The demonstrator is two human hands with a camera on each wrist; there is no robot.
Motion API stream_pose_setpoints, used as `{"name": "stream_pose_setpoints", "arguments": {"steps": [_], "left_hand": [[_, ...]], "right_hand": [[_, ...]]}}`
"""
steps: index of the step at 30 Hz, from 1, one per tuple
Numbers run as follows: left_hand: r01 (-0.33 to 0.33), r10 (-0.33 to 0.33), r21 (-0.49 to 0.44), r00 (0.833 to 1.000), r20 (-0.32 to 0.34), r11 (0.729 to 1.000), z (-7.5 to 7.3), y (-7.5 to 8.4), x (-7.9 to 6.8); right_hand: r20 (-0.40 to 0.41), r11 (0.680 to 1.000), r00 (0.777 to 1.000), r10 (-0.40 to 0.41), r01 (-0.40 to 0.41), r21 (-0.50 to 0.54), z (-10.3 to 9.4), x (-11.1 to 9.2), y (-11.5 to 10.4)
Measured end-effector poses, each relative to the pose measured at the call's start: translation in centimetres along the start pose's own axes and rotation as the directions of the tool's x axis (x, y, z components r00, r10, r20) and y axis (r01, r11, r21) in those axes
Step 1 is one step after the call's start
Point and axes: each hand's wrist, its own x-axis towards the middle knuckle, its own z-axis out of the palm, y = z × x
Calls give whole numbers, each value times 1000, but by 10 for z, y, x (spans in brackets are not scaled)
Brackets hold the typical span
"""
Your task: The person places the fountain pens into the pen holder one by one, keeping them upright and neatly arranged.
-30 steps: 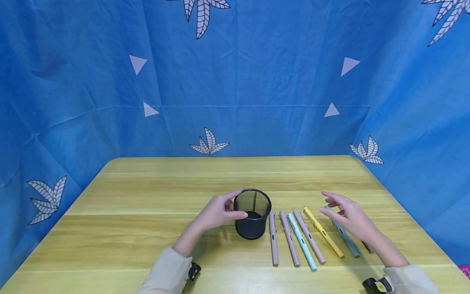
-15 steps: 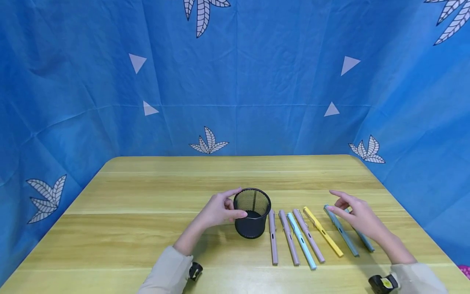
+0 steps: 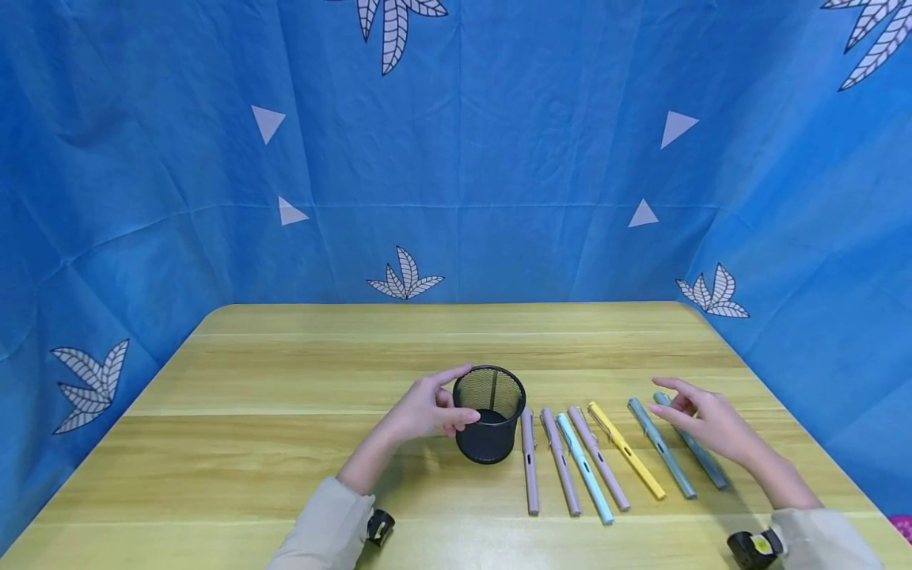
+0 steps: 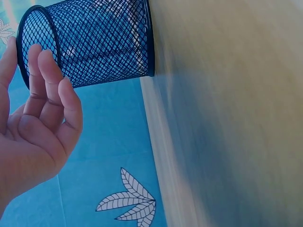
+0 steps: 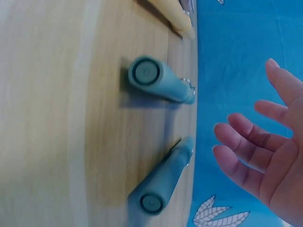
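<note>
A black mesh pen holder [image 3: 490, 443] stands upright on the table. My left hand [image 3: 419, 410] holds it by its left side, thumb at the front of the rim and index finger at the back. In the left wrist view the other fingers curl loosely beside the mesh. My right hand [image 3: 712, 426] hovers over the rightmost teal pen [image 3: 705, 459] with nothing in it, index finger extended and the others loosely bent. A second teal pen [image 3: 663, 448] lies just left of that one. In the right wrist view, relaxed fingers [image 5: 246, 146] hang apart from both teal pens.
Between the holder and the teal pens lie a yellow pen [image 3: 628, 451], a light blue pen [image 3: 586, 469] and several lilac pens, one being the lilac pen [image 3: 530, 463] beside the holder. Behind the wooden table [image 3: 285, 356] hangs a blue patterned cloth [image 3: 456, 158].
My right hand has moved rightward, from above the left teal pen to above the rightmost one, uncovering more of both. The left hand and the pen holder stay in place.
</note>
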Motion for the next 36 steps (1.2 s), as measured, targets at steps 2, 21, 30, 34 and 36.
{"name": "stream_pose_setpoints", "arguments": {"steps": [2,21,30,34,36], "left_hand": [[-2,2,-7,1000,3,1000,0,0,0],[7,-7,-2,1000,10,1000,0,-2,1],[6,-5,-20,1000,17,1000,1,-2,2],[15,-15,-17,1000,16,1000,1,-2,2],[16,-16,-16,1000,15,1000,1,-2,1]], "right_hand": [[10,1000,1000,13,-13,10,-1,-1,3],[197,990,976,93,-111,82,-10,-7,32],[364,949,917,162,-246,196,-15,-6,43],[439,900,873,213,-350,260,-17,-6,47],[466,884,857,218,-376,277,-19,-5,49]]}}
